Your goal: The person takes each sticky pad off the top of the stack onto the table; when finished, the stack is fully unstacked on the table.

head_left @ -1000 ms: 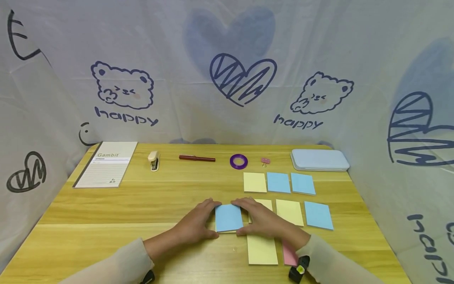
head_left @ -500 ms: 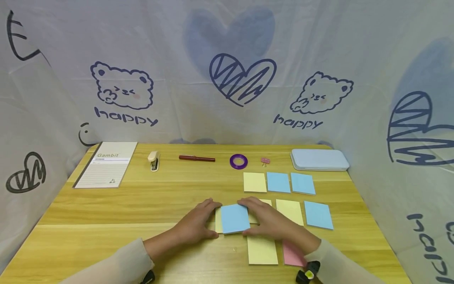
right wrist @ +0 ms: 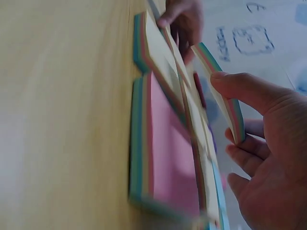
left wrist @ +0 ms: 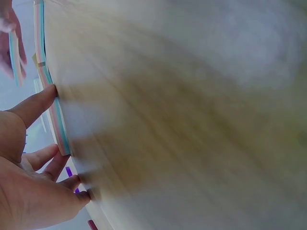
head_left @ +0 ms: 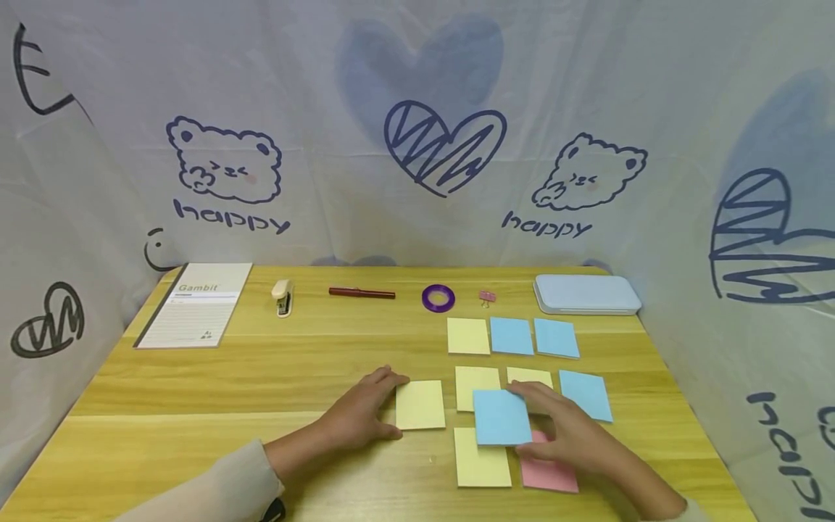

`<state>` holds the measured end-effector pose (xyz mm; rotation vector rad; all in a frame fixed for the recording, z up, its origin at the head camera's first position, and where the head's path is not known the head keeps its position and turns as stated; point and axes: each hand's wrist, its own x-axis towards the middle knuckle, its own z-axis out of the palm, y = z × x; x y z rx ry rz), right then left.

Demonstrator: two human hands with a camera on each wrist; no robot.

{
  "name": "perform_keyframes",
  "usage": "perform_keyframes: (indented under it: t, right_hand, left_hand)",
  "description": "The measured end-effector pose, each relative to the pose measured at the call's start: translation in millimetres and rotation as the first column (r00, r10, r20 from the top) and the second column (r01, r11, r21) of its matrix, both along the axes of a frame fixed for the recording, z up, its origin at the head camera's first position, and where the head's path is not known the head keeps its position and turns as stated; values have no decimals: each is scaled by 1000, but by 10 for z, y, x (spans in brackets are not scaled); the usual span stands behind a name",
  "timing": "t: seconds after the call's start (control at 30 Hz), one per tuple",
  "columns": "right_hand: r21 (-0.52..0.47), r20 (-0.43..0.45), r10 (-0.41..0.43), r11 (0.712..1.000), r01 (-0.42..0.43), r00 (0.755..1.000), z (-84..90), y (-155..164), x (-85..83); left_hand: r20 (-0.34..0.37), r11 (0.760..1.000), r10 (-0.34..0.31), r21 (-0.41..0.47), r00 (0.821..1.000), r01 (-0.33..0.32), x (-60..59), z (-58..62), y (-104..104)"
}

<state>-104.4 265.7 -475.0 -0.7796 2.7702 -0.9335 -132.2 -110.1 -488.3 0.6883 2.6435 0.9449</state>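
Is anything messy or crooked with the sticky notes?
Yes. The blue sticky pad in the right hand sits out of the grid, overlapping the yellow pad and pink pad. The other pads lie in neat rows.

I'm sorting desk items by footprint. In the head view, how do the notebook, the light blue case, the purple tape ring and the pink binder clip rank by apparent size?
Largest to smallest:
1. notebook
2. light blue case, somewhat smaller
3. purple tape ring
4. pink binder clip
All lie along the table's far edge, so nearness hardly skews it.
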Motion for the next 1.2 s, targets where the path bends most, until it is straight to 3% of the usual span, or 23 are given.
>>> perform_keyframes:
  t: [0.23, 0.33, 0.5, 0.8, 0.93, 1.03, 1.2]
  right_hand:
    - [69, -23, -138, 988, 139, 990, 31, 536, 323]
    - [98, 71, -203, 976, 196, 977, 38, 744, 430]
    - [165, 247, -312, 946, 278, 917, 12, 1024, 537]
    - [234, 396, -398, 915, 328, 827, -108, 1252, 515]
    - [258, 395, -394, 915, 311, 830, -155, 1274, 492]
    - [264, 380, -370, 922, 284, 848, -171, 1268, 489]
    - [314, 410, -412, 901, 298, 814, -72, 1166, 455]
  left_hand:
    - [9, 1000, 3, 0, 1000, -3, 4, 6, -7]
    - [7, 1000, 0, 1, 1000, 0, 3, 3, -15]
    - [10, 1000, -2, 7, 1000, 2, 4, 6, -29]
    - [16, 1000, 5, 11, 1000, -6, -4, 7, -48]
    - [15, 1000, -1, 5, 1000, 1, -17, -10, -45]
    - [16, 1000, -4, -4, 1000, 4, -17, -16, -42]
    - [35, 1000, -12, -6, 999, 12, -12, -14, -51]
